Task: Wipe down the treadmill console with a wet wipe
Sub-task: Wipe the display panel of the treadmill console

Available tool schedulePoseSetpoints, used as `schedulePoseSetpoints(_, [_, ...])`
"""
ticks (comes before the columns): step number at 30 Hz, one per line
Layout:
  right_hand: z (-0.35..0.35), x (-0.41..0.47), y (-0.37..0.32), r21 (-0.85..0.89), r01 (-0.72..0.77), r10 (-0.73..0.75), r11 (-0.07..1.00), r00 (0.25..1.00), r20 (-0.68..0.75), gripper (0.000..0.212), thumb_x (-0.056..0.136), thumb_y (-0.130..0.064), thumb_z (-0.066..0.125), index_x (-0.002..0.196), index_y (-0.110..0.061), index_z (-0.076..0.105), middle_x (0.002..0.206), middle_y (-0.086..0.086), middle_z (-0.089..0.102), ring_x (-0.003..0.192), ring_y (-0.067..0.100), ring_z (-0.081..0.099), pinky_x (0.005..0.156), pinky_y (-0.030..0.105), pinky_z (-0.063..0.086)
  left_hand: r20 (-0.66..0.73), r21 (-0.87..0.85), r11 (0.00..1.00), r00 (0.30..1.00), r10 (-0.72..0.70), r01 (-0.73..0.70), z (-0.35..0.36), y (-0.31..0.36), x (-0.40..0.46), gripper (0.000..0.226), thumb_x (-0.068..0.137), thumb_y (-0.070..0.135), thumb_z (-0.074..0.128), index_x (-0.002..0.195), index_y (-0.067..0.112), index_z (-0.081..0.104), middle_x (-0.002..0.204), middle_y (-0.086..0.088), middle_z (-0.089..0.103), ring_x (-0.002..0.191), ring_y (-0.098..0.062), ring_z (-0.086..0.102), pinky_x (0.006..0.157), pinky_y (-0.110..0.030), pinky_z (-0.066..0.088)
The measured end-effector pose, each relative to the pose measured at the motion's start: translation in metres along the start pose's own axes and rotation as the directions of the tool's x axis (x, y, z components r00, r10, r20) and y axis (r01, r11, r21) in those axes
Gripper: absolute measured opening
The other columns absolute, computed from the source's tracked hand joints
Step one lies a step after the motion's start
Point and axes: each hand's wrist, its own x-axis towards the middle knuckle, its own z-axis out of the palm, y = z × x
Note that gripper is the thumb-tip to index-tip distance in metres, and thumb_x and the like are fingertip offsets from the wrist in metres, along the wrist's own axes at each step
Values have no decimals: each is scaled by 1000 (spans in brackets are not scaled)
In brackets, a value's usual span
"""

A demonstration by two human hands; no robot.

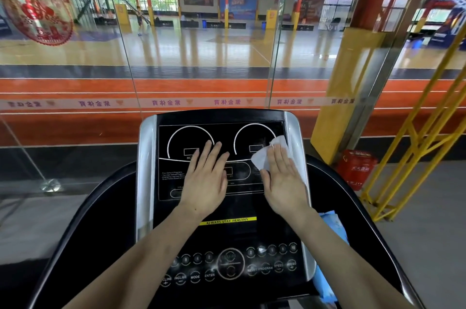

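The black treadmill console with silver side trim fills the lower middle of the head view. My right hand lies flat with straight fingers, pressing a white wet wipe onto the right side of the display panel. The wipe sticks out above and left of the fingers. My left hand rests flat on the middle of the display, fingers straight, holding nothing. The button panel lower down shows wet streaks.
A blue wet-wipe pack sits at the console's right edge, partly hidden by my right forearm. Black handrails curve on both sides. A glass wall stands just ahead. A red box and yellow railing are at right.
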Motion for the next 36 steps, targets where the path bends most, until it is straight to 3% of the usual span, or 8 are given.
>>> schedulePoseSetpoints(7, [-10,51,1,42,-11,10,999,1000,10,67,105,-45,12,162,-10,7,170,7,1,157,20,-5,128,43,8,15,5,1000,1000,-2,2,0,0,-4,54,103,30,39,156,17,40,170,-8,25,160,-26,7,127,-52,16])
schedulePoseSetpoints(13, [13,-36,-5,-10,9,-8,1000,1000,23,68,108,-51,14,162,-14,-6,170,2,-10,156,14,-14,128,39,2,18,-9,1000,1000,14,-13,1,1,-12,54,104,31,36,156,17,38,171,-8,23,160,-26,5,127,-52,16])
schedulePoseSetpoints(20, [20,13,-38,53,-33,33,998,999,-6,73,106,-57,11,161,-13,-8,170,4,-12,155,16,-19,128,43,1,34,15,1000,999,-19,19,-2,-9,-25,56,104,31,39,158,16,36,172,-8,20,161,-26,2,127,-52,16])
schedulePoseSetpoints(27, [27,-49,-33,35,39,-40,999,999,36,73,107,-56,15,161,-13,-7,170,3,-11,156,14,-14,128,40,4,27,6,1000,1000,15,-15,-6,-9,-23,56,103,32,29,156,15,39,171,-8,23,160,-26,5,127,-52,17])
schedulePoseSetpoints(33, [9,37,-37,94,-3,2,996,1000,13,75,104,-59,9,162,-13,-3,170,5,-9,156,16,-14,127,44,3,23,24,1000,1000,18,-18,-5,-8,-23,55,104,30,35,156,14,39,170,-9,23,160,-27,7,127,-52,17])
schedulePoseSetpoints(36, [13,14,-46,69,53,-55,996,998,20,70,108,-54,14,162,-14,-6,170,4,-11,155,16,-16,128,43,1,38,26,1000,999,9,-10,-4,-10,-25,58,102,33,28,156,14,39,171,-9,23,160,-27,7,127,-52,17])
